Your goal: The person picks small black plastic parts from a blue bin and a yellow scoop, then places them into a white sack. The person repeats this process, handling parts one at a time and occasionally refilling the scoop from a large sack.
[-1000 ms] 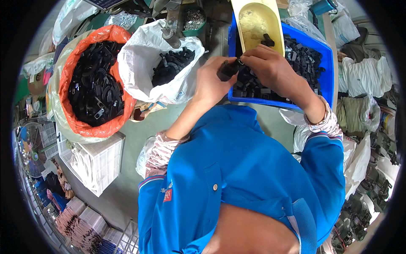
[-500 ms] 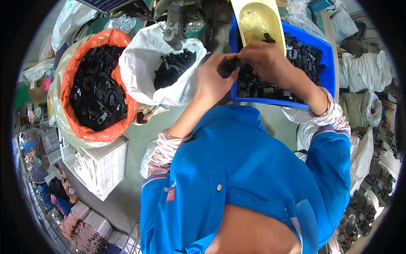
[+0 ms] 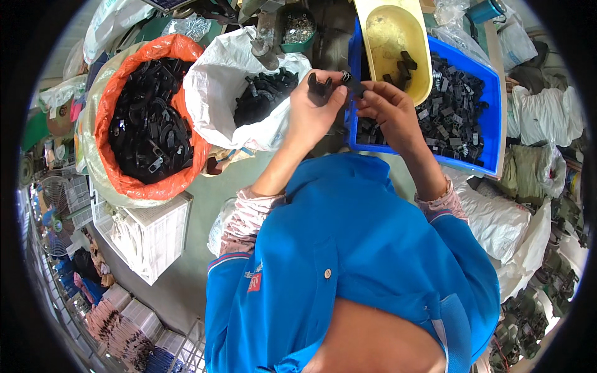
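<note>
Black part [image 3: 354, 86] pinched at upper centre

The left hand [image 3: 312, 113] curls around a dark piece [image 3: 319, 91] at the frame's upper centre. Just right of it, the right hand [image 3: 394, 114] pinches the black part between thumb and fingers. A yellow tray [image 3: 387, 40] overlaps a blue bin [image 3: 495, 124], upper right.

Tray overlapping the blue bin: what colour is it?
The tray is yellow, showing best in the head view.

The grey floor [image 3: 202, 205] bears a white crate [image 3: 160, 239], the green worktop [image 3: 214, 31] a clear bag [image 3: 183, 28].
</note>
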A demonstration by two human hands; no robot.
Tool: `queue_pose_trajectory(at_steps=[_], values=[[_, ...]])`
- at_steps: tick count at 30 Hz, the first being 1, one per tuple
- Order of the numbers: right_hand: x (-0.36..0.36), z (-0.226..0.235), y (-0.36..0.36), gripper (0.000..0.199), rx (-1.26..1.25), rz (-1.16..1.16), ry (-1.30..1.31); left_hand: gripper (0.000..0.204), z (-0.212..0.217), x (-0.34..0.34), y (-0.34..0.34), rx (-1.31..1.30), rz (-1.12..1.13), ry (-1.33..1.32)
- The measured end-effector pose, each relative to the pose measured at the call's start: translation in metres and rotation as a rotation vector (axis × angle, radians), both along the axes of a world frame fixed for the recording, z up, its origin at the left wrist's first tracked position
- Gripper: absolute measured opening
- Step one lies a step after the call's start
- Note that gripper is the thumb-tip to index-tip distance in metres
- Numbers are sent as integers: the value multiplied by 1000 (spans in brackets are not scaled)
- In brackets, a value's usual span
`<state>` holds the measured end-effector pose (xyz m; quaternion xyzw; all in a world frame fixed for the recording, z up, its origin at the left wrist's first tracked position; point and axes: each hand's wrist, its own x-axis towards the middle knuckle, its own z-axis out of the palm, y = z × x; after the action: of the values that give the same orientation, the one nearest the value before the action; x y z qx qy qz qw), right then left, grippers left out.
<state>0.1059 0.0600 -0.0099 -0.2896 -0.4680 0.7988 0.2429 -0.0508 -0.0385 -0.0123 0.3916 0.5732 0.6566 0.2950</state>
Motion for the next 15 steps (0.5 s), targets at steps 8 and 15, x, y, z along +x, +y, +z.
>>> queue_pose_trajectory(at_steps=[8, 15], values=[[3, -8, 8, 28, -1, -3, 51, 7, 7, -22, 7, 55, -47, 460], [-1, -12, 12, 27, 396, -28, -90, 8, -6, -14, 9, -176, -46, -190]])
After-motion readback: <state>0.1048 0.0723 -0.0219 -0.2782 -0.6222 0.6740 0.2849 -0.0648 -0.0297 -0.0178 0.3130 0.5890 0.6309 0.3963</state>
